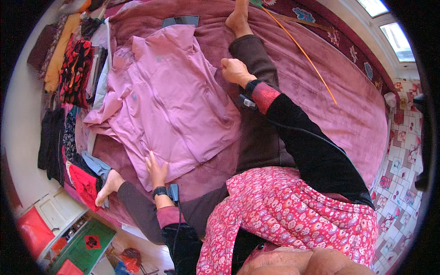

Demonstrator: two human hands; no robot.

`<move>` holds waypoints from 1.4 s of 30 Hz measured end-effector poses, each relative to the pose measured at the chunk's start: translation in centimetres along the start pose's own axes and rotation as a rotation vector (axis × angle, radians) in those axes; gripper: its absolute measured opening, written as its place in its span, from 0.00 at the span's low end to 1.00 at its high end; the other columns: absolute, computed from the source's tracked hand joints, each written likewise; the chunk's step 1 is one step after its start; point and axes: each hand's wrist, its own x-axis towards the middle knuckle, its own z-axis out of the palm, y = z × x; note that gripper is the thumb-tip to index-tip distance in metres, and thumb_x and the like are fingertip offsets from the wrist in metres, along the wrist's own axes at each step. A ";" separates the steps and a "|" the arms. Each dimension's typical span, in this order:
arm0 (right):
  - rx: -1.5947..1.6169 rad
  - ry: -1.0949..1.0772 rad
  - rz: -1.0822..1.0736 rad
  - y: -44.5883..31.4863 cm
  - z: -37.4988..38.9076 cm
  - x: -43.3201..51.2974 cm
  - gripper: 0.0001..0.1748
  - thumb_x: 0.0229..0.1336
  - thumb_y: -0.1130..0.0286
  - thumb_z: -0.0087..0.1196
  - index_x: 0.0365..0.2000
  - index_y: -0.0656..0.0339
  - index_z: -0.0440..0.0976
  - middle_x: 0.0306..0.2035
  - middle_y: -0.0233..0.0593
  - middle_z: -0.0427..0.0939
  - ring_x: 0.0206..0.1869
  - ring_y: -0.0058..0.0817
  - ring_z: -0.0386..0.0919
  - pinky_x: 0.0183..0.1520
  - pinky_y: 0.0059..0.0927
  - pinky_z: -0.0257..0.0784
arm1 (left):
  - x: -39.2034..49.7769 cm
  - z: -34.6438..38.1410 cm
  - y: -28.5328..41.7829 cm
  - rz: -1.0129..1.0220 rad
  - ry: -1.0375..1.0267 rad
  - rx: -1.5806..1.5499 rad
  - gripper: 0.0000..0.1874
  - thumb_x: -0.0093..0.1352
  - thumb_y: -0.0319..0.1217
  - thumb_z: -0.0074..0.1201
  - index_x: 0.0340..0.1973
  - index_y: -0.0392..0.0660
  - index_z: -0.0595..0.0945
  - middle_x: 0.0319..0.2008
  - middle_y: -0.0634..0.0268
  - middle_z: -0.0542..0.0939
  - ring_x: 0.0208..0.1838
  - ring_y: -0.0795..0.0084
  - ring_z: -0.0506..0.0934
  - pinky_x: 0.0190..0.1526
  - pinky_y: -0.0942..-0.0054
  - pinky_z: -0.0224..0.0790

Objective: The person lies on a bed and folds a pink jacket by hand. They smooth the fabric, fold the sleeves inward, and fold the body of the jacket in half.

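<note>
A pink jacket or shirt (pixel 172 92) lies spread and wrinkled on the mauve plush bed cover (pixel 330 113), between my outstretched legs. Two small bluish marks show on its cloth. My left hand (pixel 157 169) rests palm down on the garment's near edge, fingers apart. Beside the garment's right side, above my dark trouser leg, my right hand (pixel 237 72) is curled into a loose fist; no object shows in it. Both wrists wear dark bands with small devices attached, and a cable runs along each sleeve.
Folded clothes (pixel 75 72) are stacked along the bed's left edge, with a red cloth (pixel 82 184) near my left foot (pixel 110 185). A flat dark glossy panel (pixel 180 21) lies beyond the garment. An orange stick (pixel 302 51) slants across the bed's right side.
</note>
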 end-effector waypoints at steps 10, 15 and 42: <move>1.870 -0.731 0.239 -6.4 -2.8 -9.5 0.06 0.63 0.74 0.54 0.40 0.63 0.74 0.33 0.33 0.77 0.29 0.17 0.75 0.35 0.22 0.73 | -3.0 -2.6 15.3 0.304 -0.020 -1.183 0.19 0.75 0.28 0.45 0.59 0.37 0.72 0.57 0.55 0.75 0.60 0.62 0.74 0.63 0.66 0.64; 1.999 -0.875 0.203 -9.2 -3.3 -11.7 0.06 0.64 0.74 0.52 0.40 0.64 0.74 0.34 0.35 0.78 0.30 0.18 0.76 0.36 0.23 0.74 | -5.6 -3.3 21.1 0.248 -0.213 -1.758 0.20 0.77 0.34 0.41 0.60 0.35 0.71 0.55 0.55 0.76 0.58 0.65 0.75 0.61 0.67 0.66; 1.676 -0.806 0.238 -10.8 -2.8 -12.7 0.09 0.63 0.76 0.51 0.42 0.67 0.75 0.33 0.36 0.80 0.34 0.23 0.81 0.41 0.27 0.78 | -4.6 -1.0 19.5 0.092 -0.330 -2.074 0.20 0.78 0.36 0.39 0.57 0.35 0.72 0.53 0.59 0.77 0.52 0.69 0.77 0.54 0.69 0.73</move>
